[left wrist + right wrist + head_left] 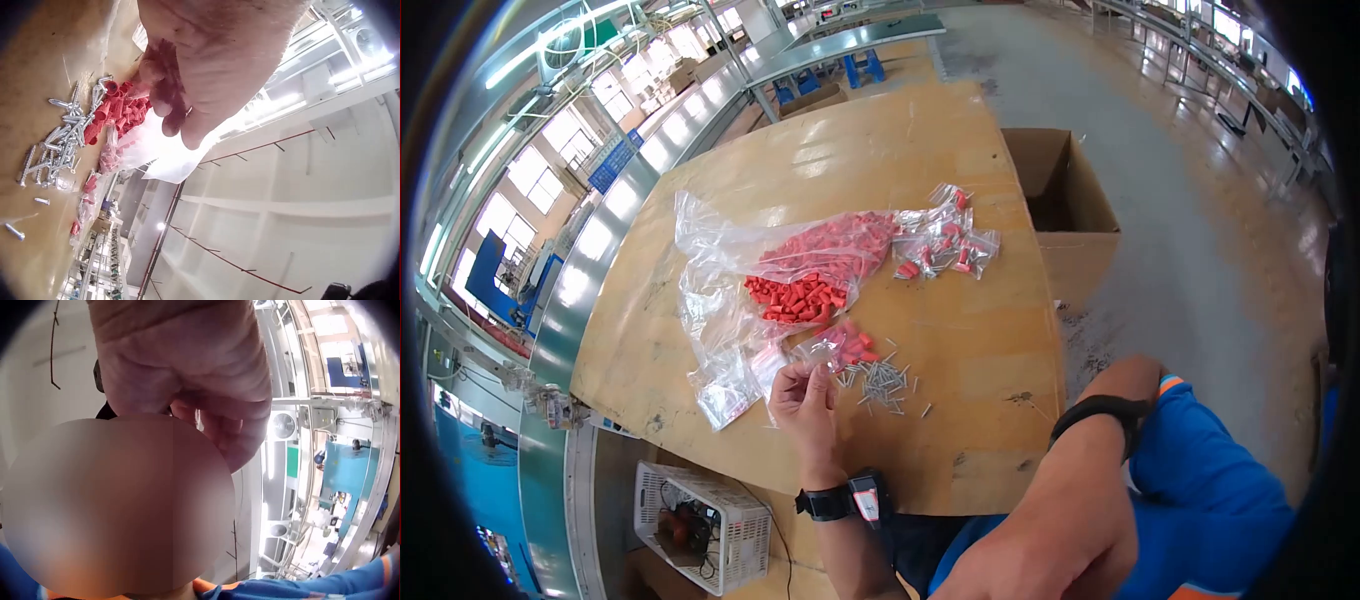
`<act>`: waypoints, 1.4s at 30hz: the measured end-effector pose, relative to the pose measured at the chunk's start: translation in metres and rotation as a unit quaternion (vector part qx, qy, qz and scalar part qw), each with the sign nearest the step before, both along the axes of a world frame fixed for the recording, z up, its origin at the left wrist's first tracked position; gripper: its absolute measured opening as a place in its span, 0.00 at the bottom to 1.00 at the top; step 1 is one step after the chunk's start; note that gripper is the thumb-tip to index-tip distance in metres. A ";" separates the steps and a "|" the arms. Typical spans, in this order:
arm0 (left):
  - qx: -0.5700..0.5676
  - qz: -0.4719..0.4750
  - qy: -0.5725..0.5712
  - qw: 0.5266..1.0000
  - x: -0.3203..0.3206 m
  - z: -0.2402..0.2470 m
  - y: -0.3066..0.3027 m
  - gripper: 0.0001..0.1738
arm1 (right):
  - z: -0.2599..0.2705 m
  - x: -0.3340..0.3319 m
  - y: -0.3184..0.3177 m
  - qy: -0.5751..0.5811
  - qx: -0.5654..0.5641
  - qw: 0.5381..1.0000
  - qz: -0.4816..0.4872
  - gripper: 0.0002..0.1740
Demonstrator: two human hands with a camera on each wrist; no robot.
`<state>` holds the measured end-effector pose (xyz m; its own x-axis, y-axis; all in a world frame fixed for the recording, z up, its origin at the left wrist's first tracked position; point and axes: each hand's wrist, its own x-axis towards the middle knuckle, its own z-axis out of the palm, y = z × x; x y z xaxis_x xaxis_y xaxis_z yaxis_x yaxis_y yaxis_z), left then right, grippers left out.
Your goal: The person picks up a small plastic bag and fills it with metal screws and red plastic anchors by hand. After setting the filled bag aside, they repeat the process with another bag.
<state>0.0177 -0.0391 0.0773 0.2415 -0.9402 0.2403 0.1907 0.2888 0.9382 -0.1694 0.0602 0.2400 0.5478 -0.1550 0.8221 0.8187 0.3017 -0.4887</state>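
Observation:
My left hand is over the near part of the wooden table, thumb and fingertips pinching the edge of a small clear plastic bag. Red plastic plugs lie right beside that bag. In the left wrist view its fingers are bent, with whitish plastic below them. Silver screws lie in a loose pile just right of this hand. My right hand is raised close to the head camera, away from the table. The right wrist view shows its fingers curled in front of a blurred area.
A large clear bag spills red plugs onto the wooden table. Small filled bags are grouped at the far right. An open cardboard box stands past the right edge. A white crate holding cables sits below at left.

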 end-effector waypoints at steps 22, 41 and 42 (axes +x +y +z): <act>0.034 -0.216 0.030 0.975 0.007 0.007 0.016 0.02 | -0.083 0.014 -0.154 0.564 -0.282 0.696 -0.344 0.19; 0.088 -0.162 0.040 0.982 0.013 0.012 0.015 0.06 | -0.158 0.024 -0.189 0.469 -0.418 0.578 -0.522 0.06; 0.101 -0.177 0.015 0.979 0.012 0.014 0.017 0.06 | -0.160 0.026 -0.190 0.464 -0.416 0.584 -0.520 0.05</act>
